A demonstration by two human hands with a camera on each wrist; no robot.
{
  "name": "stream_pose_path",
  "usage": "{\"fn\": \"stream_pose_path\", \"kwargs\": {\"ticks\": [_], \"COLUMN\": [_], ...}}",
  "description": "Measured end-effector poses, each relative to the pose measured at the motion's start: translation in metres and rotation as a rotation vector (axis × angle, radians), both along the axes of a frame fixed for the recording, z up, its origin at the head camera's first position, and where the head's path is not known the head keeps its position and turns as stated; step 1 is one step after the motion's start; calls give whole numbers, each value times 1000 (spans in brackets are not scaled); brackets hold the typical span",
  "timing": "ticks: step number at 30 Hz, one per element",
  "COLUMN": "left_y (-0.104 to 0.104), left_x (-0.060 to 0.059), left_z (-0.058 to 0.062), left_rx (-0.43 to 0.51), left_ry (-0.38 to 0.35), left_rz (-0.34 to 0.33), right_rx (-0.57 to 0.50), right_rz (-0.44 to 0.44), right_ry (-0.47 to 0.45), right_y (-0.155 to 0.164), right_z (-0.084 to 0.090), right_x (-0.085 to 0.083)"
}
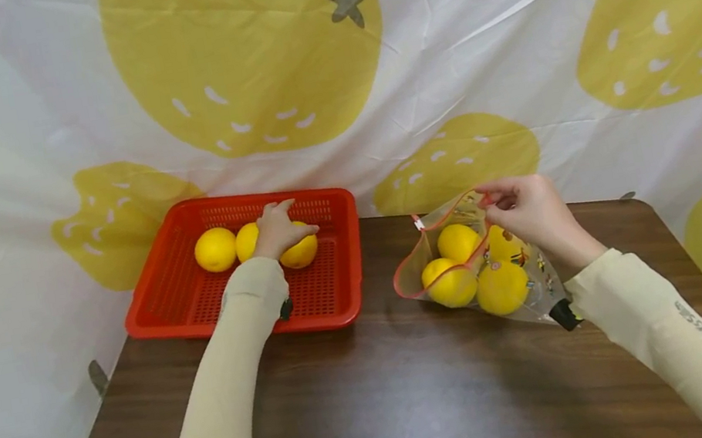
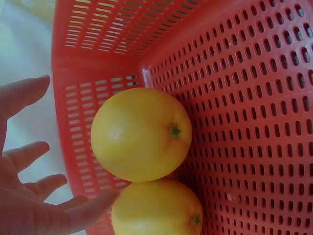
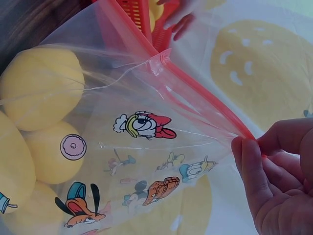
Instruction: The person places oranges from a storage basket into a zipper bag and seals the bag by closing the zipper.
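Observation:
A red perforated basket at the table's back left holds three yellow citrus fruits. My left hand lies over the rightmost fruit. In the left wrist view its fingers are straight and spread beside two fruits against the basket wall, curled round nothing. To the right lies a clear cartoon-printed zip bag with a red rim, holding several yellow fruits. My right hand pinches the bag's rim and holds the mouth up and open. The right wrist view shows that pinch on the bag.
The dark wooden table carries only the basket and the bag. A white cloth printed with big yellow fruit shapes hangs right behind the table. The table's edges run close at the left and right.

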State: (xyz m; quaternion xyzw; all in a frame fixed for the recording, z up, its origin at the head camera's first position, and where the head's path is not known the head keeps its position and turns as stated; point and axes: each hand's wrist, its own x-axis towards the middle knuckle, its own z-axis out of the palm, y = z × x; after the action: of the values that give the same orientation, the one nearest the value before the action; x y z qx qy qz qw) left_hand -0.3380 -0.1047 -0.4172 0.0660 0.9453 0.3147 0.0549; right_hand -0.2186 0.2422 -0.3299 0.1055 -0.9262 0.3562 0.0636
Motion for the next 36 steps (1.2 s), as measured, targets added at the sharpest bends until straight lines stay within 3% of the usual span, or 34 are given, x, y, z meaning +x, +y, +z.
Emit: {"fn": "stream_pose_path", "kwargs": {"ticks": [12,19,27,36], "left_y": [-2,-5,-7,-8], "left_x": [-3,-5,-2,-1], "left_z": [-6,-10,-16,-19], "left_rx": [18,-79,-112,-120], "left_ry": [-151,-221,-314,-302], "left_rz": [-28,-73,-26,-61], "right_rx": [35,37,38,46], "right_rz": [23,21,31,32], "right_ry": [6,-1,-13,-2], "right_y": [-2,-4,-7,-8], "right_z": [1,2,4,4], "right_x": [4,6,10,9]}}
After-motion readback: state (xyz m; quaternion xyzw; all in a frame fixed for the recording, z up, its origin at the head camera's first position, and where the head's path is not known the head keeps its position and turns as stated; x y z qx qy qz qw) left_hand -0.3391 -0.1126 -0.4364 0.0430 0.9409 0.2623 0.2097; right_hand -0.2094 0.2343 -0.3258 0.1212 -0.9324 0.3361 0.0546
